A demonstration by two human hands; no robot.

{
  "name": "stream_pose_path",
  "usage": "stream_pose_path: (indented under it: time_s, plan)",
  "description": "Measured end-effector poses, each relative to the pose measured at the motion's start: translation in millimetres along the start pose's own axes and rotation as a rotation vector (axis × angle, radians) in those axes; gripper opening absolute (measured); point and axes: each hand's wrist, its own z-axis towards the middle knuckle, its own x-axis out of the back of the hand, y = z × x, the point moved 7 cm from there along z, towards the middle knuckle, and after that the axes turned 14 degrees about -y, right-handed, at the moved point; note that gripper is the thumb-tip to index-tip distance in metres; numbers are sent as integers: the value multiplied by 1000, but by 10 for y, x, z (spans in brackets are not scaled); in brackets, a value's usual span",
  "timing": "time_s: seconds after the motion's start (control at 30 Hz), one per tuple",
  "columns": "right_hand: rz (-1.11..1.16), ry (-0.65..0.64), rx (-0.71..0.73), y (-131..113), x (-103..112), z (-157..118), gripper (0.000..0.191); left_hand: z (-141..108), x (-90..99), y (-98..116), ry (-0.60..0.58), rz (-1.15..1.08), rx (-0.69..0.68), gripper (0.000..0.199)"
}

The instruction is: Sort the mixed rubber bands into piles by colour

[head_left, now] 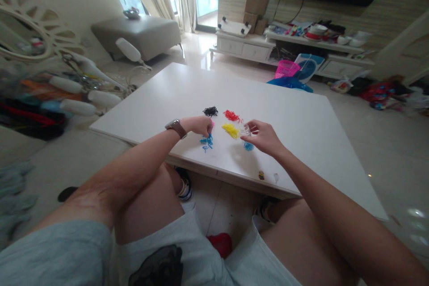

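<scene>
Pinched at its fingertips, my left hand (201, 126) holds a few blue rubber bands (208, 140) over a small loose pile of the same on the white table. My right hand (264, 136) grips a small clear jar (245, 130), tilted, with blue bands (248, 146) showing at its lower end. Between the hands lies a heap of yellow rubber bands (230, 130). Behind it is a red heap (231, 115), and a black heap (210, 111) sits beyond my left hand. A bit of pink (213, 124) peeks out beside my left fingers, mostly hidden.
A small yellow-and-dark object (261, 175) and a small clear piece (276, 178) lie by the near edge of the white table (284, 98). Left of the table stands a lamp with white shades (129, 50). A pink basket (287, 69) is past the far edge.
</scene>
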Motion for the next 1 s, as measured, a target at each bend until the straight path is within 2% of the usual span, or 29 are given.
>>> stream_pose_path:
  time_s: [0.2,0.43,0.67,1.0]
  plan:
    - [-269,-83,23,-83,-120,-19,28,-76,110,212,68,-133,-123,7]
    - [-296,-183,54,-118,-272,-11,29,30,61,430,119,-381,-245,10]
    - [-342,-207,60,-95,-318,8,18,81,-11,718,152,-458,-370,8]
    - [-285,-160,9,-79,-289,8,21,159,-39,686,205,-580,-413,17]
